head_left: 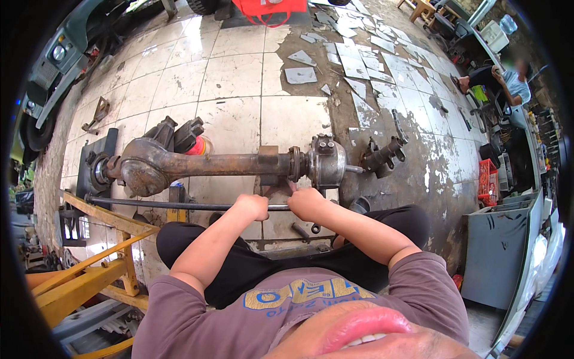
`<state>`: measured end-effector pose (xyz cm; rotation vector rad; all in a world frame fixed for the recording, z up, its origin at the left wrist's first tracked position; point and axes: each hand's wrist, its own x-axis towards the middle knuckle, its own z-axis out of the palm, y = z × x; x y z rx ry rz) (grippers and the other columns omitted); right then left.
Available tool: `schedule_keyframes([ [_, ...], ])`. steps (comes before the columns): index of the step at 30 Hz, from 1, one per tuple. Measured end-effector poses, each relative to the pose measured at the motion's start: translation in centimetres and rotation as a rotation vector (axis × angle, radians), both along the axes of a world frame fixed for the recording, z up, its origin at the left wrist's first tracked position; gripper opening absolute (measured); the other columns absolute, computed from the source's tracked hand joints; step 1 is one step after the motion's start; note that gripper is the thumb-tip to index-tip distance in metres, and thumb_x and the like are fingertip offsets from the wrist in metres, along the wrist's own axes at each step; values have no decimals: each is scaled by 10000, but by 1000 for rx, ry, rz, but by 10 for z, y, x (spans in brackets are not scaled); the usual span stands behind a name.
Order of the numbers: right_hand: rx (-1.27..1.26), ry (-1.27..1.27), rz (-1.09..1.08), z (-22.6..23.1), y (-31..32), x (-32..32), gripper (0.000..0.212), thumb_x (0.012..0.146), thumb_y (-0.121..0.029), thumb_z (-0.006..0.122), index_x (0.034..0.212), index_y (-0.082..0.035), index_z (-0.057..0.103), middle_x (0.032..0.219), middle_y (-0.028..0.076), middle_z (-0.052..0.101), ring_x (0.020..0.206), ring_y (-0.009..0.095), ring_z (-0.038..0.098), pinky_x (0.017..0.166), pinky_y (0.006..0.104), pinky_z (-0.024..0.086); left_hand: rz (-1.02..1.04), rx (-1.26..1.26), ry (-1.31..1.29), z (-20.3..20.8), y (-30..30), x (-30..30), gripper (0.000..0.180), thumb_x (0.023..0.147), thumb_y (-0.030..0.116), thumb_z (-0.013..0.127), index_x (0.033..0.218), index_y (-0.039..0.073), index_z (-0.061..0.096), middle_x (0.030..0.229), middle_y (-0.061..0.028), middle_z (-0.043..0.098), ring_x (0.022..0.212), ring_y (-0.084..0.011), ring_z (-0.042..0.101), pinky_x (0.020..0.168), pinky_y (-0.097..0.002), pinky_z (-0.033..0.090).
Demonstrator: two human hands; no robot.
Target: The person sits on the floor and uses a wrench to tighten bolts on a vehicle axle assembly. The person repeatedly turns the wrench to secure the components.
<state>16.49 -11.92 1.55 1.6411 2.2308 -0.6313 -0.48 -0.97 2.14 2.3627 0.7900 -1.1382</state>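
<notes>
A long, dark metal rod [173,206] lies crosswise in front of my knees, its right end bright and shiny. My left hand [252,207] is closed around it near that end. Just to the right, my right hand [306,203] is closed at the tip of the rod; its fingers are partly hidden. Beyond both hands rests a rusty vehicle axle housing [221,165], parallel to the rod. It has a round differential bulge [146,166] at the left and a metal knuckle [327,163] with a protruding shaft at the right.
A yellow metal frame [89,287] stands close on my left. A red can [202,145] sits behind the axle, and a dark cylindrical part [382,157] lies right of it. Broken tiles [353,60] cover the far floor. At right are a red crate [488,182], a grey cabinet [499,257] and a seated person [508,84].
</notes>
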Motion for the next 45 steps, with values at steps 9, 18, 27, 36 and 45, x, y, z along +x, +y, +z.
schedule_keyframes([
  [9, 27, 20, 10, 8, 0, -1, 125, 811, -137, 677, 856, -96, 785, 941, 111, 758, 962, 296, 720, 933, 429, 553, -16, -25, 57, 0, 2, 2, 463, 880, 326, 650, 1264, 68, 680, 1267, -148, 703, 1184, -277, 673, 986, -423, 545],
  [18, 41, 0, 26, 12, -1, -2, 151, 835, -168, 673, 887, -85, 787, 953, 119, 760, 969, 305, 729, 965, 452, 532, -41, -4, 56, 3, 2, 3, 478, 900, 369, 624, 1272, 70, 654, 1272, -144, 698, 1175, -294, 672, 993, -435, 541],
  [27, 100, 12, 52, 17, 1, -8, 134, 790, -124, 710, 884, -56, 777, 937, 129, 757, 953, 306, 726, 739, 419, 598, -37, -15, 54, 1, 3, 0, 474, 909, 368, 610, 1278, 71, 630, 1267, -147, 696, 1177, -296, 668, 991, -441, 536],
  [36, -48, 38, -78, -2, -2, 4, 137, 780, -112, 719, 889, -55, 779, 951, 134, 759, 993, 307, 722, 757, 432, 596, -51, -9, 36, 2, 0, 5, 472, 912, 371, 614, 1281, 76, 627, 1258, -145, 699, 1177, -296, 668, 991, -439, 534],
  [45, -13, 0, -8, 7, -1, 2, 140, 764, -108, 733, 886, -57, 780, 947, 129, 759, 999, 300, 720, 771, 423, 594, -29, -4, 28, 3, 0, 4, 463, 900, 367, 632, 1259, 76, 637, 1240, -151, 704, 1167, -301, 672, 980, -441, 540],
])
